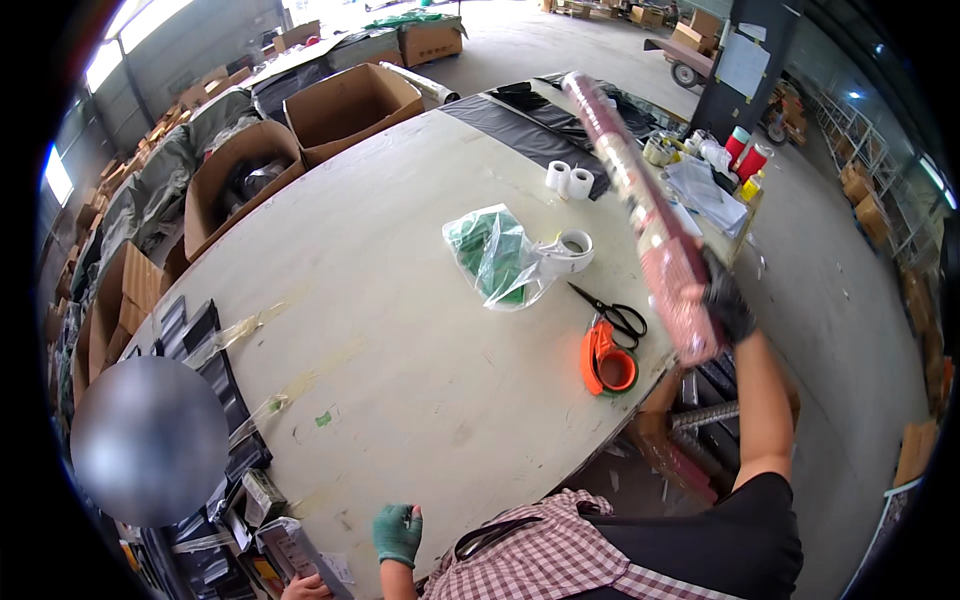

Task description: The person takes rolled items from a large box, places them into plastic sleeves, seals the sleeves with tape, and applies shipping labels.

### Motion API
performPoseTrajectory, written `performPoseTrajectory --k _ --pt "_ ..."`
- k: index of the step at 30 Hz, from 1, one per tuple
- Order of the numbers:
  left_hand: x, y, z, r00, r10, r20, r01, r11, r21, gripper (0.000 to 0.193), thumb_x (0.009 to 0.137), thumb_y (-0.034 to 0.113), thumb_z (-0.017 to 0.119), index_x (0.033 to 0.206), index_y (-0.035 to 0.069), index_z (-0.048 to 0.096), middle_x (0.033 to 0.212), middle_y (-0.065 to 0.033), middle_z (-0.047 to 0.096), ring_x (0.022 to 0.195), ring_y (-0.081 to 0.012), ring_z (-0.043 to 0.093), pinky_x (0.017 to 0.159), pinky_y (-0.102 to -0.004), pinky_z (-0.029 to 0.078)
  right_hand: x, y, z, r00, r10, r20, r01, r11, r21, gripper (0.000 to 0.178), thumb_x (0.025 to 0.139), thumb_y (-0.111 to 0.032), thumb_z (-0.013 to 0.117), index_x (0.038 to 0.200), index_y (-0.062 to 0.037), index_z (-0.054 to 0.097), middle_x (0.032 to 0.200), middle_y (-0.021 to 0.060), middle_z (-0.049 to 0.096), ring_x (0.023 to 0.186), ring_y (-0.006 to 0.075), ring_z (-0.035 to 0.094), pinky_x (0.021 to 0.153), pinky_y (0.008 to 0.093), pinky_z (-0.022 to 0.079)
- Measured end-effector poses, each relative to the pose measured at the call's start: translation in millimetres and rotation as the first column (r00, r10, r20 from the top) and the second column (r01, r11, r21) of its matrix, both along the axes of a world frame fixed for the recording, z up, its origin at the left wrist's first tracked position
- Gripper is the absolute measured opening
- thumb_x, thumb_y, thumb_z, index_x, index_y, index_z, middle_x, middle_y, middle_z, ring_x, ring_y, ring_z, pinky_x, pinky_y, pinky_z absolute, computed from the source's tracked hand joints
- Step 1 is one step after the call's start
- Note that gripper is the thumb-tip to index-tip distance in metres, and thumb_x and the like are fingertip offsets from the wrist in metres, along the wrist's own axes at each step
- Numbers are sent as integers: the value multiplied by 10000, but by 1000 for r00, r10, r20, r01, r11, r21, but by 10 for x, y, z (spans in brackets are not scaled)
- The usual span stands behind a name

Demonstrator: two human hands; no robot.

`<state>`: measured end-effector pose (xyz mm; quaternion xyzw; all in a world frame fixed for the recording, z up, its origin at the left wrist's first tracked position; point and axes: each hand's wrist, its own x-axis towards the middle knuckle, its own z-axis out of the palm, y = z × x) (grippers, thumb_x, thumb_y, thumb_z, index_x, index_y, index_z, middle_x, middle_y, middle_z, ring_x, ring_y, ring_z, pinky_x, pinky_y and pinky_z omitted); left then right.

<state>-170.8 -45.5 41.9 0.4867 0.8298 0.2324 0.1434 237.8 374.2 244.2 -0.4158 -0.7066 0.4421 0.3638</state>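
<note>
A long, plastic-wrapped roll [648,215], dark red with a paler patterned stretch, is held up at a slant over the table's right edge. My right hand [728,298], in a dark glove with bare fingertips, is wrapped round its lower part. At the table's near edge my left hand [398,534], in a green glove, has its fingers curled in, with nothing visible in them. Black-handled scissors [612,312] and an orange tape dispenser [606,360] lie left of the roll's lower end. Beyond them are a clear bag with green contents [495,255] and a white tape roll [572,250].
The pale table [400,330] bears two small white rolls [570,180] farther back. Open cartons [350,110] line its far-left side. At lower left another person's hand [305,588] holds a grey package [295,552]. A box of dark packages [690,430] stands below the right edge.
</note>
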Motion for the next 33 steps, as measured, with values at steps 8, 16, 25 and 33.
performPoseTrajectory --k 8,16,25,33 --pt "370 -552 -373 945 323 -54 -327 942 -78 190 795 272 661 734 93 643 710 -110 606 682 -323 583 613 -428 467 752 2549 -660 693 -34 720 -484 719 499 589 685 -108 561 1269 -78 483 1241 186 543 1172 333 503 989 390 409" --pt "619 -557 -474 822 539 -185 -490 833 257 105 782 181 638 774 105 566 726 -82 548 682 -303 544 615 -411 447 1345 3416 -1638 509 -205 836 -362 830 424 439 778 -39 507 1216 -59 525 1136 166 595 1043 300 557 899 379 439" --pt "653 -481 -564 789 569 -233 -489 810 324 118 741 158 638 786 121 535 722 -67 525 657 -280 529 596 -397 440 426 2620 -1798 828 -62 558 -360 702 614 329 841 -10 493 1156 -36 585 1073 126 634 946 239 595 822 336 456" --pt "617 -535 -591 835 517 -188 -455 842 291 104 770 205 610 799 136 539 751 -54 529 683 -264 529 596 -397 431 -989 -950 -1976 743 322 586 -661 488 570 205 858 -72 499 1012 -36 629 1007 141 628 928 315 606 844 405 479"
